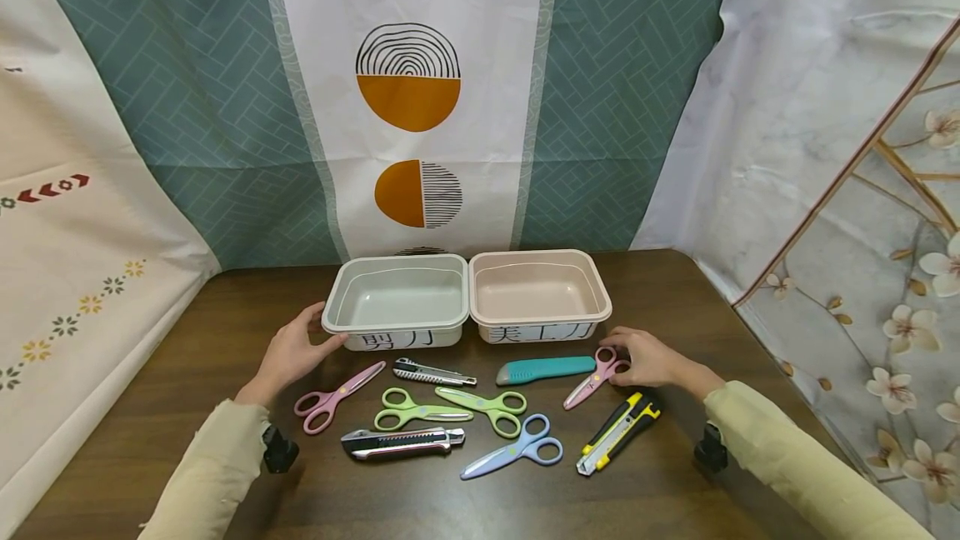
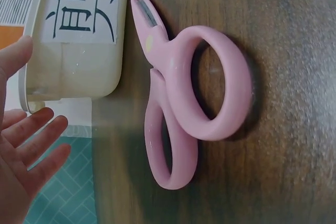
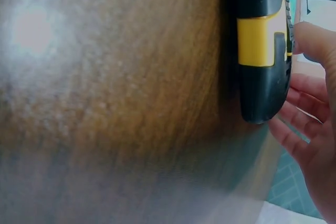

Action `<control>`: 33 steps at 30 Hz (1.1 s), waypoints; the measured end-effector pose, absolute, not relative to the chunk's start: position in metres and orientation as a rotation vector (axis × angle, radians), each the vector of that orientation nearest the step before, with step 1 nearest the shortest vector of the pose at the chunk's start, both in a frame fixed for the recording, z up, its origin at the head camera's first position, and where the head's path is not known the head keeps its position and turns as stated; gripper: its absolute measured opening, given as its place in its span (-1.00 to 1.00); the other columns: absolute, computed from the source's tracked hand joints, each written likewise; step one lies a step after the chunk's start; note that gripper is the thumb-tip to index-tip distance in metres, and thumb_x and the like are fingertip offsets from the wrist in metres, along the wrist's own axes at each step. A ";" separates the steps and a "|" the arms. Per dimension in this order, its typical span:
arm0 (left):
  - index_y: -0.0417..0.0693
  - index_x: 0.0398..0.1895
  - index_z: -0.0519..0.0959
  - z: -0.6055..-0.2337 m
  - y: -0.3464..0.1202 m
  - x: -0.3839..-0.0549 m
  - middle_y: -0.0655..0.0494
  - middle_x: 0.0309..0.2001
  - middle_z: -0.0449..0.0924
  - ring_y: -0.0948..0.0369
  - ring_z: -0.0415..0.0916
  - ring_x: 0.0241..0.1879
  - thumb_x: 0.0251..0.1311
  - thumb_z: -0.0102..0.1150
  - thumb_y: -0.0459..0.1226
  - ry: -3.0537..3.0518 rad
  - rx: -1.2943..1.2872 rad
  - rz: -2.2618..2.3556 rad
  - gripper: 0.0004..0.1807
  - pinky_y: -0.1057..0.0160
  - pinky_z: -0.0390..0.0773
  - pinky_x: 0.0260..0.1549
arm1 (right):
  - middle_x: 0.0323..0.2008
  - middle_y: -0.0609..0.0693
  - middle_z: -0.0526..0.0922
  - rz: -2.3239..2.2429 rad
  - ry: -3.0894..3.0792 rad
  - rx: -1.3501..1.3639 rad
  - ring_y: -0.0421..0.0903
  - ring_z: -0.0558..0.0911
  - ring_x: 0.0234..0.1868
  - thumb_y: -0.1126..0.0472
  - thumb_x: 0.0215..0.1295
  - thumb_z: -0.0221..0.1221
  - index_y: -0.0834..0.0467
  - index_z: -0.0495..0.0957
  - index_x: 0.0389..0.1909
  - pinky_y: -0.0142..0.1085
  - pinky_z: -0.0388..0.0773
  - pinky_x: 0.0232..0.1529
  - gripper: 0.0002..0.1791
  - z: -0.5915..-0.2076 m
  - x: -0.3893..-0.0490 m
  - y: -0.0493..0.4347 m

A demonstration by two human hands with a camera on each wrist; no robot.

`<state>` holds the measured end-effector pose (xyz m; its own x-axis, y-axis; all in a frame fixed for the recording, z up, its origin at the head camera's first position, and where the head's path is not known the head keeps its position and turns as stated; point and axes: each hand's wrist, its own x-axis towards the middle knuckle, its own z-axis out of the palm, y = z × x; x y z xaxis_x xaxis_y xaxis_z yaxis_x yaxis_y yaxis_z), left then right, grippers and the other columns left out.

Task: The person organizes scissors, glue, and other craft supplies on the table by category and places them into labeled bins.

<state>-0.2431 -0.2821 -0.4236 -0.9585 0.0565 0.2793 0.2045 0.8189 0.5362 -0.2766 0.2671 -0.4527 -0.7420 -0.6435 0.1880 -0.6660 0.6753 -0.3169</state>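
Observation:
At the left end of the grey-green bin [image 1: 397, 329], my left hand [image 1: 292, 354] has its fingers by the side and its thumb at the front rim. Pink scissors [image 2: 210, 132] lie on the table just below that hand. My right hand [image 1: 647, 357] is beside the handles of a second pair of pink scissors [image 1: 588, 390], fingers loosely bent and fingertips at the loops. Near it are a teal cutter knife [image 1: 546, 370] and a yellow-and-black cutter knife [image 1: 618, 433]. In the right wrist view, the yellow-and-black cutter [image 3: 257, 43] partly covers the right fingers.
A beige bin [image 1: 540, 329] adjoins the grey-green one; both have paper labels with characters. Between my arms lie two pairs of green scissors [image 1: 408, 415], blue scissors [image 1: 513, 452], a small black-and-silver cutter [image 1: 431, 373] and a larger one [image 1: 405, 442]. Patterned cloth [image 1: 630, 107] hangs behind the table.

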 end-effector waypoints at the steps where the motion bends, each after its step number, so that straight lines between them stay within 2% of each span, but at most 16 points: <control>1: -0.34 0.20 0.23 -0.423 -0.282 -0.243 -0.28 0.03 0.45 -0.12 0.47 -0.06 0.05 0.23 -0.05 -2.755 -0.199 -0.855 -0.24 -0.16 0.38 -0.12 | -0.24 -0.03 0.54 0.570 -2.824 1.106 -0.19 0.48 -0.28 0.13 -0.25 0.35 0.27 0.57 -0.14 -0.30 0.44 -0.25 -0.46 -0.452 -0.276 0.267; 16: -0.34 0.15 0.28 -0.423 -0.281 -0.243 -0.28 -0.02 0.48 -0.11 0.50 -0.11 0.09 0.17 -0.01 -2.752 -0.193 -0.846 -0.29 -0.12 0.42 -0.17 | -0.41 -0.13 0.50 0.542 -2.804 1.160 -0.24 0.43 -0.43 0.10 -0.29 0.38 0.19 0.56 -0.34 -0.39 0.39 -0.41 -0.59 -0.450 -0.278 0.265; 33: -0.36 0.15 0.27 -0.422 -0.278 -0.242 -0.28 -0.03 0.49 -0.10 0.51 -0.12 0.09 0.18 -0.01 -2.751 -0.179 -0.836 -0.28 -0.11 0.42 -0.17 | -0.48 -0.18 0.46 0.522 -2.815 1.027 -0.29 0.40 -0.48 0.03 -0.34 0.38 0.14 0.53 -0.39 -0.43 0.39 -0.46 -0.57 -0.443 -0.269 0.262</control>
<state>-0.2420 -0.2781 -0.4223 -0.9587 0.0418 0.2812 0.1912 0.8267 0.5291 -0.2695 0.2618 -0.4427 -0.7676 -0.6064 0.2077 -0.6406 0.7139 -0.2829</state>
